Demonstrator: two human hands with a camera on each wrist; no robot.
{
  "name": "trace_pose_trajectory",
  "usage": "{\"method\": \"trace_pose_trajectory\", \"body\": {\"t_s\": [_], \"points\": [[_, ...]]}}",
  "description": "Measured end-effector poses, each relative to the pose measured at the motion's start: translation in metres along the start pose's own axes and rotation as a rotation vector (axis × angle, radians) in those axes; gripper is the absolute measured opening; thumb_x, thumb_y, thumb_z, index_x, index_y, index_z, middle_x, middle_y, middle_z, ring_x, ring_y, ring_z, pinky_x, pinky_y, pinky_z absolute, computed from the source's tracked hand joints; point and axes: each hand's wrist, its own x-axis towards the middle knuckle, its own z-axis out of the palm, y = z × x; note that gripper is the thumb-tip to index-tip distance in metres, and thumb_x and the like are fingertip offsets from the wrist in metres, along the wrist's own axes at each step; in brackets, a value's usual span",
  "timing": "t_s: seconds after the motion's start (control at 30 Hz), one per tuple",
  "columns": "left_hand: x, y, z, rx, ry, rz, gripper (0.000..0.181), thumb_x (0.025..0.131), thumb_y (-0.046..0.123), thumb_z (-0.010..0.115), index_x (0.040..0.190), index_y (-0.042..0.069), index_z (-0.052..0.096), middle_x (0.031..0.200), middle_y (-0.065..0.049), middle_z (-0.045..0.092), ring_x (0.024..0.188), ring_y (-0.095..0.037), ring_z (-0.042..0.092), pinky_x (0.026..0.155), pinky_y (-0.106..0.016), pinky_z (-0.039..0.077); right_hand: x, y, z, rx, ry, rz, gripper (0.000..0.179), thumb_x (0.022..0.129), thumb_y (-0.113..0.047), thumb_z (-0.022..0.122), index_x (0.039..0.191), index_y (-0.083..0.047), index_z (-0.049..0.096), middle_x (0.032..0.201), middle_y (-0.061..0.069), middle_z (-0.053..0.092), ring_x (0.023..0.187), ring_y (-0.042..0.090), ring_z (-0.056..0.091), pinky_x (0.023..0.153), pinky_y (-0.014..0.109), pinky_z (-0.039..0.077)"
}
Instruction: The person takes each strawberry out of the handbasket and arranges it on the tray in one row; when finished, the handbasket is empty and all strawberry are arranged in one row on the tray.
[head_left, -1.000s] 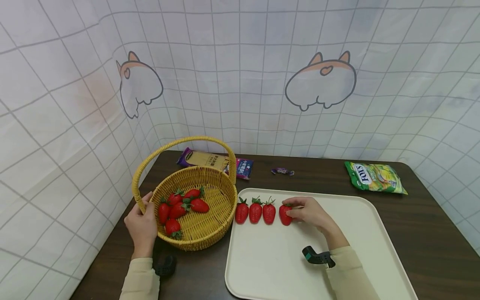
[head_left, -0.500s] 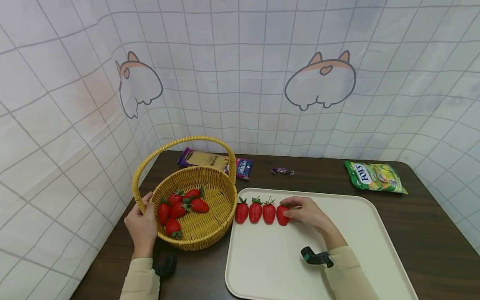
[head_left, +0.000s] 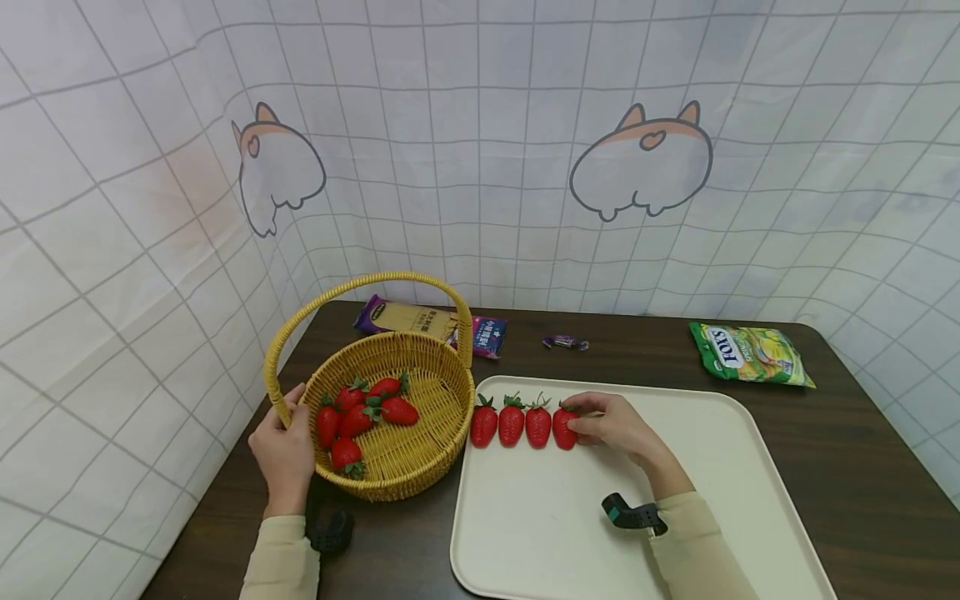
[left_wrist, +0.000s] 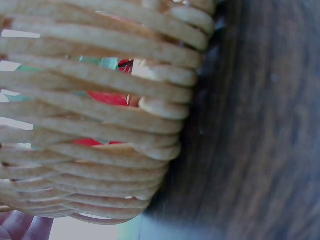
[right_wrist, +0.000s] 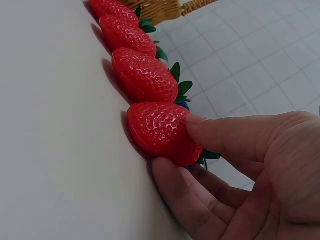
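Note:
My right hand (head_left: 618, 427) pinches a red strawberry (right_wrist: 160, 131) between thumb and fingers. This strawberry lies on the white tray (head_left: 540, 517), at the right end of a row with several others, all with their green leaves toward the back. At the left, my left hand (head_left: 287, 446) grips the rim and handle base of a yellow wicker basket (head_left: 420, 400). Several more strawberries (head_left: 356, 419) lie in the basket's left half. The left wrist view is filled by the woven basket wall (left_wrist: 100, 120), with bits of red showing through the gaps.
Behind the basket lie a purple-and-gold snack packet (head_left: 412, 318) and a purple-blue packet (head_left: 489, 335). A small purple wrapped candy (head_left: 566, 342) sits behind the tray. A green Fox's bag (head_left: 750, 356) lies at the back right. A white gridded curtain (head_left: 480, 167) surrounds the dark table (head_left: 885, 467).
My right hand has slid the pinched strawberry slightly left, closer to the row. My left hand and the basket have stayed in place.

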Motion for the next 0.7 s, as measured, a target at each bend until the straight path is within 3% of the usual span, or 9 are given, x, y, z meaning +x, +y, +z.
{"method": "trace_pose_trajectory", "body": {"t_s": [0.57, 0.7], "points": [[-0.0009, 0.0, -0.0002, 0.005, 0.0, 0.003, 0.02, 0.092, 0.002, 0.055, 0.077, -0.004, 0.067, 0.113, -0.006, 0.072, 0.041, -0.005, 0.024, 0.039, -0.022, 0.021, -0.0026, -0.002, -0.0036, 0.012, -0.016, -0.006, 0.035, 0.091, -0.006, 0.065, 0.125, 0.002, 0.062, 0.117, 0.02, 0.064, 0.088, 0.023, 0.066, 0.077, 0.037, 0.057], [-0.0008, -0.0011, 0.0, 0.006, 0.002, 0.008, 0.02, 0.092, 0.002, 0.055, 0.076, -0.004, 0.066, 0.112, -0.006, 0.072, 0.041, -0.005, 0.024, 0.038, -0.022, 0.021, -0.0032, -0.0016, -0.0074, 0.013, 0.032, -0.011, 0.036, 0.093, -0.007, 0.063, 0.127, 0.003, 0.06, 0.118, 0.022, 0.062, 0.087, 0.026, 0.066, 0.077, 0.037, 0.057]]}}
